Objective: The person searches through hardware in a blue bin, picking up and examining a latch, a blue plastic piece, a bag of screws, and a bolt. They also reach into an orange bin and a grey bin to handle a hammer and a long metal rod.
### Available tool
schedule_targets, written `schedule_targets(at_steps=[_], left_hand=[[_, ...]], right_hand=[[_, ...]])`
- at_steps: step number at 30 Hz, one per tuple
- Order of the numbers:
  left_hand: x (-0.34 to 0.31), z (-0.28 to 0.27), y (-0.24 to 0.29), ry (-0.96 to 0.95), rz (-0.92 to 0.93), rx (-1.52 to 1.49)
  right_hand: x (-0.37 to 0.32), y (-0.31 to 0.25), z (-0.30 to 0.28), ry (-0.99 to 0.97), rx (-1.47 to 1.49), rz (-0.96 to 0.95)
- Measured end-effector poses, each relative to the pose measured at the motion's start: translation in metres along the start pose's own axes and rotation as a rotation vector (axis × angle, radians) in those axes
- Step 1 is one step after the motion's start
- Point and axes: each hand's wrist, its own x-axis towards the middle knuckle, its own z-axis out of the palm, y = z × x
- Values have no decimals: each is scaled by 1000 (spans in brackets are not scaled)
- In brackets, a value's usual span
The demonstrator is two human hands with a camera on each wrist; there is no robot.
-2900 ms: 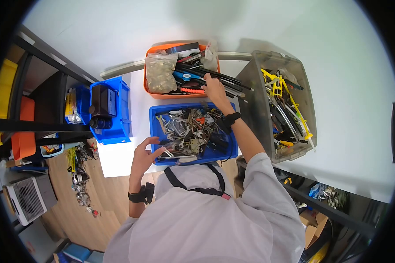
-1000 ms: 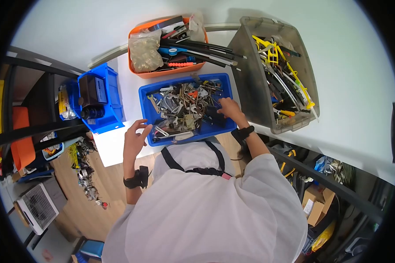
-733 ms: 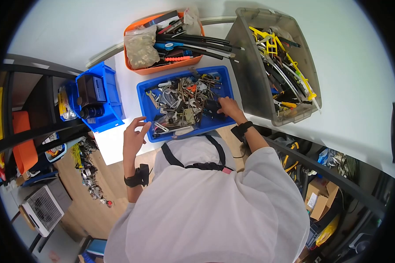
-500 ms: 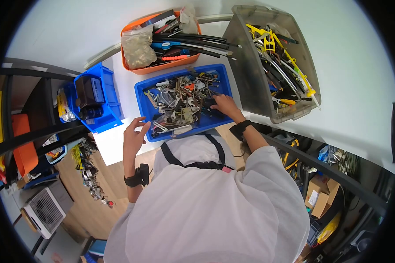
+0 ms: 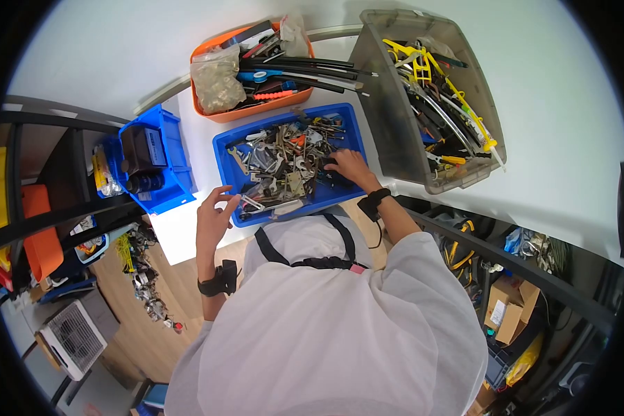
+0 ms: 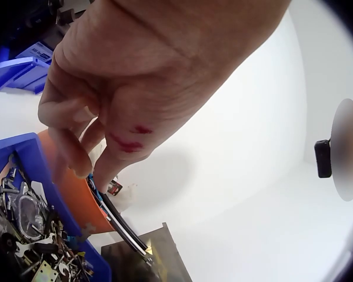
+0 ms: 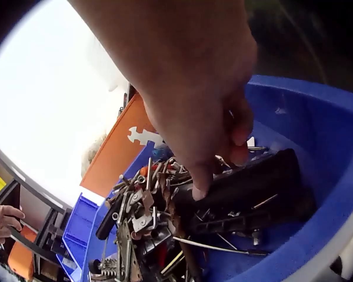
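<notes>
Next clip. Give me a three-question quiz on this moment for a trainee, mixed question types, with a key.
1. Multiple choice: the left hand is A) gripping a tool, B) empty, by the near left corner of the blue tray, C) flat on the tray's far rim.
2. True or false: the right hand has its fingertips on a black part inside the blue tray.
3. Fill in: the bin just beyond the blue tray, holding a bag of small pieces, is coloured ____.
Key: 1 B; 2 true; 3 orange.
</notes>
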Motion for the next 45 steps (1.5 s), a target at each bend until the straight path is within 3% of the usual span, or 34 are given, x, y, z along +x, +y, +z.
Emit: schedule_targets(at_steps=[4,10,14,19,26,29,31,32,34,37,40,45], left_hand=[[-2,-2,-2,-8,19,11],[-2,0,-1,-20,19,6],[-1,4,2,-36,44,13],[0,5,2,-44,72,8],[-3,6,-1,-47,46,18],[-2,6,-1,-45,52,16],[-1,6,2,-39,58,18],[0,7,4,-39,59,15],[1,10,10,-40,59,12],[7,16,23,-85,115,23],[16,26,41,-155,164,-3],[14,38,81,-336,233,-113]], right_hand=[[7,10,3,17,130,-11],[14,17,5,16,63,92],[8,1,-9,-14,128,32],[10,-9,-7,-25,-9,-46],[18,6,8,51,-87,-3],[16,4,-10,164,33,1],[4,-12,-48,51,470,188],[2,-16,-57,52,468,186],[-3,-23,-70,70,790,146],[-5,-39,-90,95,1037,48],[-14,-73,-125,46,1265,97],[-25,-120,-164,7,1403,112]])
